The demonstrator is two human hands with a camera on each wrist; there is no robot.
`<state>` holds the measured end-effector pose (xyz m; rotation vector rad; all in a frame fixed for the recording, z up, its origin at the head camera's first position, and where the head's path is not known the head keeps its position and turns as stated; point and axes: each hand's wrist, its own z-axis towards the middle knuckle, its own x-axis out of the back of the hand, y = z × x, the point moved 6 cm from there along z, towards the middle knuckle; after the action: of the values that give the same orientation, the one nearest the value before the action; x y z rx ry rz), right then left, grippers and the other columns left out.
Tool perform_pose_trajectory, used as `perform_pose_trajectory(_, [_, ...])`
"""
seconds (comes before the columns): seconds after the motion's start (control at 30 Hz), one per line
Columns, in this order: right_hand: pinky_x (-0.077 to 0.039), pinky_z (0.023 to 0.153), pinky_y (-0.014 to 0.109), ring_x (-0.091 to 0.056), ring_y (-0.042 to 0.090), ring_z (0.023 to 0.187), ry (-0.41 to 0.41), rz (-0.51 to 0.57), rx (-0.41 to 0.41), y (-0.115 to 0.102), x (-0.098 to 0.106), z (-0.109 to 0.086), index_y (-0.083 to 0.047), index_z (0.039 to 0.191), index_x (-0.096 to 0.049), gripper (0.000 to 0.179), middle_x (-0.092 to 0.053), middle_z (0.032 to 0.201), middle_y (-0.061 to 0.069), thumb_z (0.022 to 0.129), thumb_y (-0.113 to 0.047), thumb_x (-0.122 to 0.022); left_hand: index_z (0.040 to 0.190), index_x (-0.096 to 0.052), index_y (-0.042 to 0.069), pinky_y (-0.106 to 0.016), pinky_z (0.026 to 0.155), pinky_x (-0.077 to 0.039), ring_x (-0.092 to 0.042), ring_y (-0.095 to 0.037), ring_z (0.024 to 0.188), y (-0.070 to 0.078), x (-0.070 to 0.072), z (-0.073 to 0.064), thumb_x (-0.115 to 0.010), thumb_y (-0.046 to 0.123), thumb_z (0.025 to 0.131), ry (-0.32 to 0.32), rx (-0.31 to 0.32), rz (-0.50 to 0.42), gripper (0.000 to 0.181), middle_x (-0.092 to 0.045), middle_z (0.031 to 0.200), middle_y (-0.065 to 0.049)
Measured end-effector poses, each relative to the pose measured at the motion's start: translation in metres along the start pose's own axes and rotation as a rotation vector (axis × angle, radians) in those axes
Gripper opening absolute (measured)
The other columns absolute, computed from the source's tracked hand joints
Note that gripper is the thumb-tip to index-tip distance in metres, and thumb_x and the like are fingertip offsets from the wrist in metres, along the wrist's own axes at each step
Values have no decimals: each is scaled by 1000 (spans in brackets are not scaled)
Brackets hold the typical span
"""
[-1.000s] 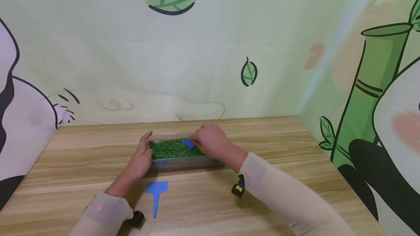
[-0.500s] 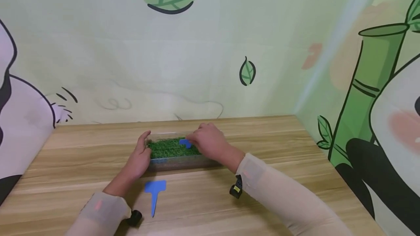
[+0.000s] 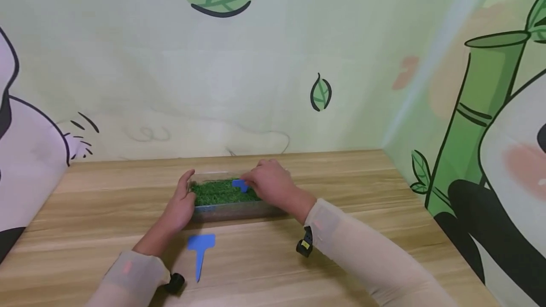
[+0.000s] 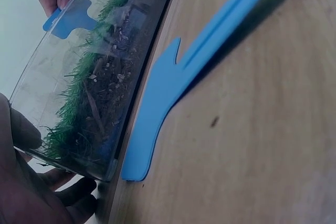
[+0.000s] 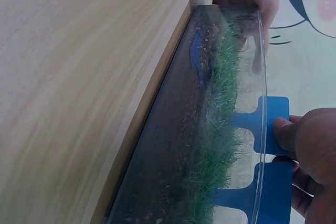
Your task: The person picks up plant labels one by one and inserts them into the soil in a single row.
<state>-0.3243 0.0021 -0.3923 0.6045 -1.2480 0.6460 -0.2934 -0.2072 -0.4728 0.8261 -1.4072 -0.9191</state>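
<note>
A long clear box (image 3: pixel 239 213) of soil topped with green grass (image 3: pixel 217 192) stands on the table. My left hand (image 3: pixel 181 205) grips its left end, thumb and fingers around the end wall. Over the box's right part, my right hand (image 3: pixel 273 184) pinches a blue T-shaped plant label (image 5: pixel 273 124) by its head. That label's stem goes down into the grass. A second blue plant label (image 5: pixel 275 190) stands in the grass beside it, close to the right fingers. In front of the box another blue plant label (image 3: pixel 201 241) lies flat on the table, its point toward me.
The wood-grain table (image 3: pixel 350 174) reaches back to a printed cloth wall (image 3: pixel 273 60) with leaves. Cartoon pandas and a bamboo stalk (image 3: pixel 473 117) are printed at the sides. Black wrist cameras hang under both forearms.
The head view has shifted slightly. Both hands keep their places on the box and the pinched plant label, and the loose label lies where it was.
</note>
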Motion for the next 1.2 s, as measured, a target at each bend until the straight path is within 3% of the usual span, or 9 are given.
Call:
perform_pose_trajectory(0.27, [-45, 71, 30, -60, 12, 81, -4, 52, 12, -1, 0, 0, -24, 115, -77, 21, -77, 101, -10, 98, -24, -65, 159, -4, 3, -63, 120, -8, -4, -48, 151, 1, 1, 1, -26, 2, 100, -7, -28, 7, 62, -4, 162, -34])
perform_pose_trajectory(0.53, [-48, 80, 33, -63, 14, 88, -7, 80, 37, -3, -2, -1, -19, 120, -73, 24, -76, 103, -6, 99, -26, -64, 159, -3, 4, -64, 120, -8, -3, -47, 151, -1, 3, 0, -27, 3, 100, -2, -11, 29, 63, -3, 163, -33])
perform_pose_trajectory(1.2, [-50, 91, 37, -63, 18, 103, 152, 166, 128, -23, 17, -15, -13, 122, -68, 31, -69, 110, 0, 98, -33, -64, 159, -3, 6, -64, 120, -8, -5, -48, 150, 0, 2, 0, -28, 3, 100, -4, -7, 36, 64, -4, 162, -34])
